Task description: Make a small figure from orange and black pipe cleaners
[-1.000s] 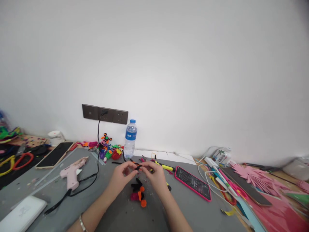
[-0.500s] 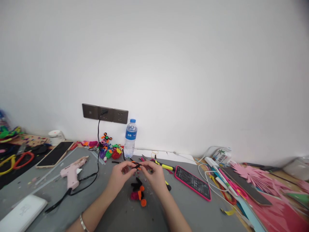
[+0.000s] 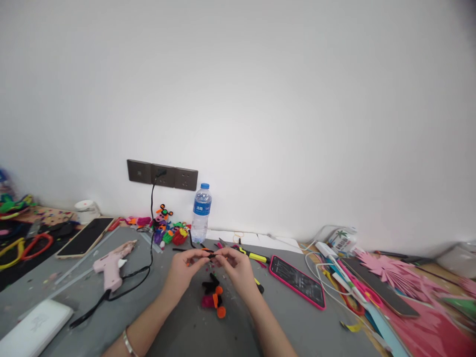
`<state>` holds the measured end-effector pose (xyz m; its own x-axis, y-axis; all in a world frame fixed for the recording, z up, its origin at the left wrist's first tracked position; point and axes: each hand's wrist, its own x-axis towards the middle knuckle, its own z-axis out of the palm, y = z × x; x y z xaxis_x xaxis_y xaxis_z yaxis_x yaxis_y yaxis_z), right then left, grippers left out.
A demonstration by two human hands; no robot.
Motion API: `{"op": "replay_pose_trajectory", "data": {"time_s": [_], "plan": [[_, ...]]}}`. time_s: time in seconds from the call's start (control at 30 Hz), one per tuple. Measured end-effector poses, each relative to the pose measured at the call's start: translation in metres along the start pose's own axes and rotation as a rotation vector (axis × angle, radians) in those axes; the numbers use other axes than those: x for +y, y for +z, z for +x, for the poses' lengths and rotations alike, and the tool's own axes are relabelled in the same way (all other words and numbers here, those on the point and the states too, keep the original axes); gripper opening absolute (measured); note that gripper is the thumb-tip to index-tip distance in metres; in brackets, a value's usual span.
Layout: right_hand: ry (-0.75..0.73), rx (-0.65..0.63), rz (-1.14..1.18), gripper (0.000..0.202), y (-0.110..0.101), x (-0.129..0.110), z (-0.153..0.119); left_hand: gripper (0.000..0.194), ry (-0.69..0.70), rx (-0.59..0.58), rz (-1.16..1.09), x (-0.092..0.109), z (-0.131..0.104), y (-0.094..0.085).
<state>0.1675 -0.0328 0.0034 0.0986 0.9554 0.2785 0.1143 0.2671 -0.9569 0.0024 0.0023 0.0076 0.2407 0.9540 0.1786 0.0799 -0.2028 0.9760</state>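
Observation:
My left hand (image 3: 186, 266) and my right hand (image 3: 235, 264) meet over the middle of the grey mat (image 3: 178, 322). Between their fingertips they pinch a small black fuzzy piece (image 3: 211, 256), mostly covered by the fingers. Just below, on the mat, lies a small figure (image 3: 213, 298) of black, orange and magenta fuzzy parts. Thin black stems (image 3: 180, 249) lie beyond my left fingers. A yellow-and-black tool (image 3: 255, 256) rests behind my right hand.
A water bottle (image 3: 201, 213) stands by the wall, beside colourful fuzzy pieces (image 3: 169, 233). At left are a pink glue gun (image 3: 111, 265) with its cord, a white box (image 3: 37, 327) and scissors (image 3: 37, 246). A pink-cased phone (image 3: 296, 281), cables and coloured paper (image 3: 427, 327) lie at right.
The fingertips of both hands have shifted slightly and closed further around the black piece, so less of it shows. Things on the mat have stayed in place.

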Motion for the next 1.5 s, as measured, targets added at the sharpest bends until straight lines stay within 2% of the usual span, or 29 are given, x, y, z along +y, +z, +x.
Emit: {"op": "replay_pose_trajectory", "data": {"time_s": [0.23,0.33,0.57,0.73,0.97,1.2,1.37,1.5], "plan": [[0.029,-0.062,0.029,0.026,-0.002,-0.004,0.0,0.014,0.039,-0.026,0.059,0.0,0.001,-0.001],[0.025,-0.047,0.008,0.022,-0.003,-0.002,0.0,0.015,0.057,-0.014,0.072,-0.001,0.001,0.0],[-0.067,0.008,-0.075,0.02,-0.003,0.001,0.002,0.011,0.1,0.035,0.131,0.0,0.0,0.0],[-0.156,0.028,-0.251,0.008,-0.003,-0.002,0.002,0.012,0.129,-0.005,0.163,-0.002,0.0,0.001],[-0.23,0.048,-0.338,0.006,-0.004,-0.001,0.002,0.019,0.117,-0.066,0.014,-0.009,0.002,0.0],[-0.155,-0.052,-0.355,0.001,-0.005,0.002,0.0,0.02,0.009,-0.064,-0.112,-0.01,0.005,0.0],[-0.082,-0.264,-0.437,0.007,-0.011,-0.004,-0.003,0.025,-0.065,-0.022,-0.167,-0.007,0.005,-0.001],[0.039,-0.322,-0.515,0.005,-0.015,0.004,-0.006,0.029,-0.134,-0.016,-0.237,-0.008,0.005,0.0]]}}
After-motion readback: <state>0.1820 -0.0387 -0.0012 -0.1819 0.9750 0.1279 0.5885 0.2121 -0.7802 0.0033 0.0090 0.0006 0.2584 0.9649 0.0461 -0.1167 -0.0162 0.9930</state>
